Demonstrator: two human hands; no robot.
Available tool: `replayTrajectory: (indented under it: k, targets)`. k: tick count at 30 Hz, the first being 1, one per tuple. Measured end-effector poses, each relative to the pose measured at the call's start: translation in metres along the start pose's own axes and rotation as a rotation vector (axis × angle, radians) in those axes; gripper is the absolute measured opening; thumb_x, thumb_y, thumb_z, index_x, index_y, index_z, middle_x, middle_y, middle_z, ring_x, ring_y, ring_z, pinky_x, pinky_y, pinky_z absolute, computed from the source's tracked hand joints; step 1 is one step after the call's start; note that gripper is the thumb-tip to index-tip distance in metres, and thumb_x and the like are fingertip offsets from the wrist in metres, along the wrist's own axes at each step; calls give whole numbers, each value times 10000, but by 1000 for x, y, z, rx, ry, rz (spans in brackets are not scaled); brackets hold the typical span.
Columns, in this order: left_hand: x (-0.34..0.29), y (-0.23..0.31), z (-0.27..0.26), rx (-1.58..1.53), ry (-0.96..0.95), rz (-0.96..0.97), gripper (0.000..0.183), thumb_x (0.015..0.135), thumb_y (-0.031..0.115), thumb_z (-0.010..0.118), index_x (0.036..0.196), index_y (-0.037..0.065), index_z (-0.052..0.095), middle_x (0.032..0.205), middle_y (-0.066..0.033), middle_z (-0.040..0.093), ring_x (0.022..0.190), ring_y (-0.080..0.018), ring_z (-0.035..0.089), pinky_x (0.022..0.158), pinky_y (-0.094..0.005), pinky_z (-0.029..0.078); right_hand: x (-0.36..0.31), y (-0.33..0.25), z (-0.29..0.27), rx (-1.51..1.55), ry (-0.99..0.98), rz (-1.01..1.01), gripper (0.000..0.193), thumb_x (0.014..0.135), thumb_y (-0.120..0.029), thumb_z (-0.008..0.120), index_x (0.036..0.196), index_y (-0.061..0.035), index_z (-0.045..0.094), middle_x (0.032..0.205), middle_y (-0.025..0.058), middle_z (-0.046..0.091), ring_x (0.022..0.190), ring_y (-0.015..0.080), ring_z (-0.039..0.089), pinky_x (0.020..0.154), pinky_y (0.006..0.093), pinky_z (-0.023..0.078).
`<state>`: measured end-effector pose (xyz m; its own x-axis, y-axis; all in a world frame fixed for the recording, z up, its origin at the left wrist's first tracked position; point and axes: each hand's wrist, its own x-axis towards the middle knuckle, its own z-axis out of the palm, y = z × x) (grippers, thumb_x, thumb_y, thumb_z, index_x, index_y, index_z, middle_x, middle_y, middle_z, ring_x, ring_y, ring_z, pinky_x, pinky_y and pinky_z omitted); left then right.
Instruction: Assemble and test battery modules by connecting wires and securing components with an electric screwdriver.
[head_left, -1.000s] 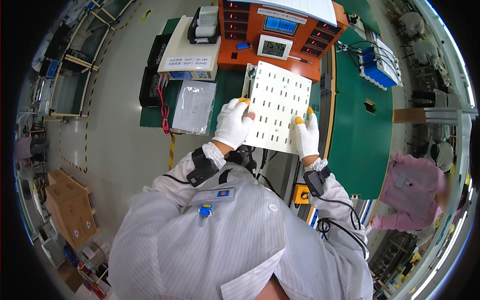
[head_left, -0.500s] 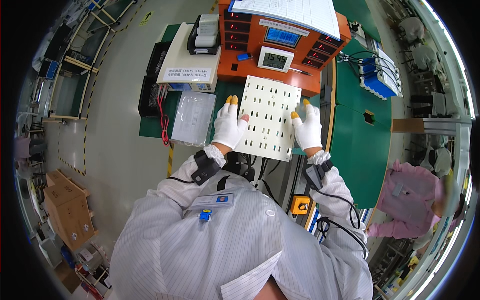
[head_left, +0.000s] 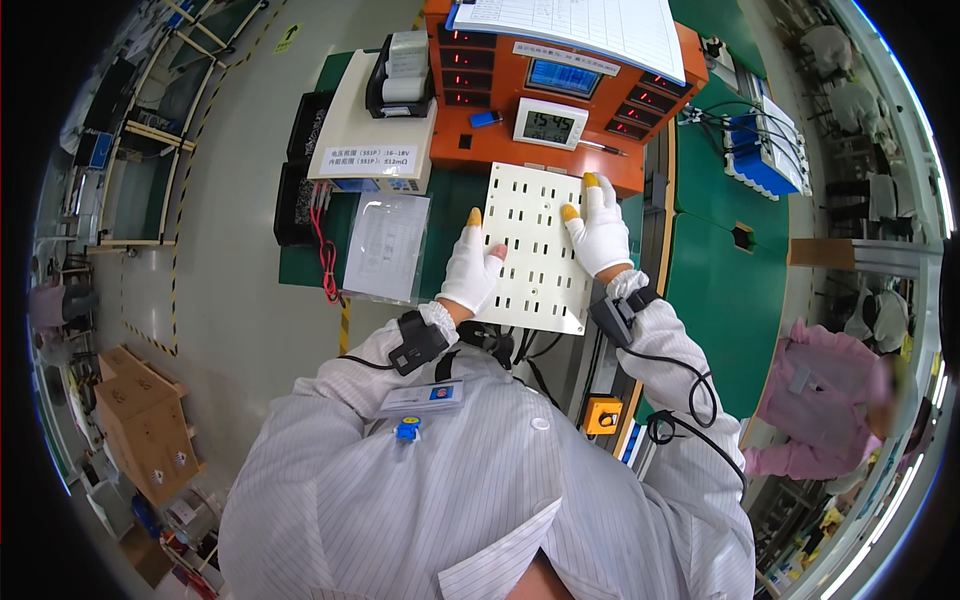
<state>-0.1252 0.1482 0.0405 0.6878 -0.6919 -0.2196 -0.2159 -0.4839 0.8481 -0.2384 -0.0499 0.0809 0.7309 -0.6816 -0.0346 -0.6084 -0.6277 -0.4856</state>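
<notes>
A cream-white flat plate with rows of small dark slots lies in front of me, tilted slightly. My left hand, in a white glove with a yellow fingertip showing, grips its left edge. The bare thumb tip rests on the plate's face while the fingers run along the side. At the upper right edge, my right hand holds the plate, its yellow-tipped thumb on the face and its fingers near the far corner. What lies under the plate is hidden. Black devices are strapped to both wrists.
Behind the plate stands an orange test cabinet bearing a white digital clock. A cream meter with red leads and a clear sleeve sit left. A blue cabled block is at right; a person in pink works beyond.
My right hand has moved inward and away from me, its thumb now on the plate's face. The plate has shifted slightly toward me, and my left hand has slid a little nearer.
</notes>
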Motion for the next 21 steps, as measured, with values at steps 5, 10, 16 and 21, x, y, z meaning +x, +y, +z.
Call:
replayTrajectory:
  k: [5,10,16,21]
  targets:
    - [-9,37,-10,483,185,328,641,839,268,639,1417,84,433,1328,-179,505,1361,-349,319,1088,-553,232,-16,11,5,53,60,-94,631,901,-310,617,1410,-12,391,1563,164,232,1288,391,438,1040,435,412]
    - [-11,45,-13,731,24,583,389,856,221,542,1233,168,623,1390,-71,502,1379,-258,339,1080,-558,198,-42,47,-74,-96,296,-202,691,851,-224,682,1432,-4,380,1549,222,247,1350,406,378,1106,420,346]
    - [-6,55,-14,737,12,803,412,743,264,578,1117,113,662,1256,-55,582,1299,-244,422,992,-476,320,-117,112,-333,-749,809,9,574,828,-261,701,1320,-28,519,1455,196,419,1284,389,443,1055,436,384]
    - [-17,43,-10,864,121,721,493,821,197,553,1298,75,564,1424,-127,480,1346,-255,401,1045,-451,291,-241,166,-494,-1318,926,653,616,823,-460,648,1348,-162,526,1456,72,442,1306,323,424,1006,512,390]
